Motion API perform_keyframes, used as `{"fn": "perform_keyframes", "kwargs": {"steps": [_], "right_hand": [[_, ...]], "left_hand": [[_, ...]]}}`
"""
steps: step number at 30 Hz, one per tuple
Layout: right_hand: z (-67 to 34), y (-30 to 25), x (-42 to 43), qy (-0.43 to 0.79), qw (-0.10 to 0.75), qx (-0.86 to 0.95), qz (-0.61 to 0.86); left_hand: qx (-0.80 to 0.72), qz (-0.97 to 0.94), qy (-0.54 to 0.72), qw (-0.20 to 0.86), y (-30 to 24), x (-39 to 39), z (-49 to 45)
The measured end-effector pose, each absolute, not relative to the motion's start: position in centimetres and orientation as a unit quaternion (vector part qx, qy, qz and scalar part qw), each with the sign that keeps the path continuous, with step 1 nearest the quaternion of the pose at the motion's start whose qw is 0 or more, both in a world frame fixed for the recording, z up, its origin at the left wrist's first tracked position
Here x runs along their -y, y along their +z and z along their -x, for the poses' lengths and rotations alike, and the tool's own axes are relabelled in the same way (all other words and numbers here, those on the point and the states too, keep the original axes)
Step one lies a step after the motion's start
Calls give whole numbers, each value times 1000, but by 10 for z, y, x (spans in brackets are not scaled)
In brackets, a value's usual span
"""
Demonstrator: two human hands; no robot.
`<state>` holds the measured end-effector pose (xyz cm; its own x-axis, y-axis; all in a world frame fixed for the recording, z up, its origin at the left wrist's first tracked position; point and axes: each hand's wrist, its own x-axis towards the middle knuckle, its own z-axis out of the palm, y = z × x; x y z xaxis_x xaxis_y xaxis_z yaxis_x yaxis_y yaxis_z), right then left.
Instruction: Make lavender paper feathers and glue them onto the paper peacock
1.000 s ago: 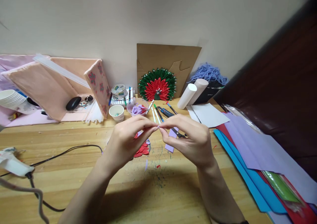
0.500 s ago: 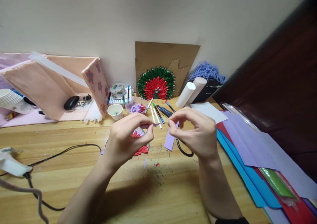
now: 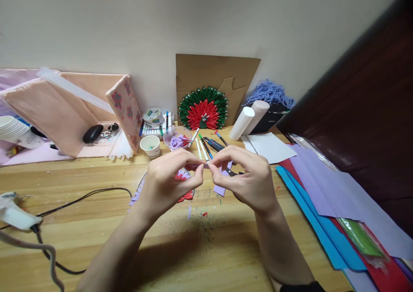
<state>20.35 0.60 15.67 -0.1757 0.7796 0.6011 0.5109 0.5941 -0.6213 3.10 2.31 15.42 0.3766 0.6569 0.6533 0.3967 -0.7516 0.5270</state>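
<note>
My left hand (image 3: 169, 178) is closed in a pinch on a small purple strip (image 3: 206, 166), most of it hidden by the fingers. At the strip's other end, the thumb and forefinger of my right hand (image 3: 248, 178) pinch it too, so the fingertips nearly meet. Partly behind my left hand lies a round piece with red and purple petals (image 3: 185, 195). A wider purple piece (image 3: 219, 191) rests on the table beyond my right hand. Black-handled scissors (image 3: 230, 171) lie over it, mostly covered by that hand.
Behind the hands are markers (image 3: 198, 149), a paper cup (image 3: 150, 146) and a clear bowl (image 3: 177, 140) of purple scraps. A red and green peacock (image 3: 204, 111) leans against cardboard (image 3: 216, 70). A glue gun (image 3: 19, 214) sits left; coloured sheets (image 3: 322, 223) lie right.
My right hand has moved left, its fingertips coming to the purple strip in my left hand. My left hand has barely shifted.
</note>
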Motion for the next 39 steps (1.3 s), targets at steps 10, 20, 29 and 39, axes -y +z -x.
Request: {"fn": "perform_keyframes", "kwargs": {"steps": [10, 20, 29, 39], "right_hand": [[-204, 156, -5, 197, 534, 688, 451], [-199, 151, -11, 70, 509, 763, 392], [-208, 146, -12, -81, 463, 829, 301], [-212, 145, -12, -160, 414, 856, 267]], "left_hand": [[-361, -770, 491, 188, 159, -27, -20], [-358, -732, 449, 366, 154, -28, -30], [-339, -675, 439, 487, 153, -30, -25], [-366, -669, 408, 501, 158, -30, -23]]}}
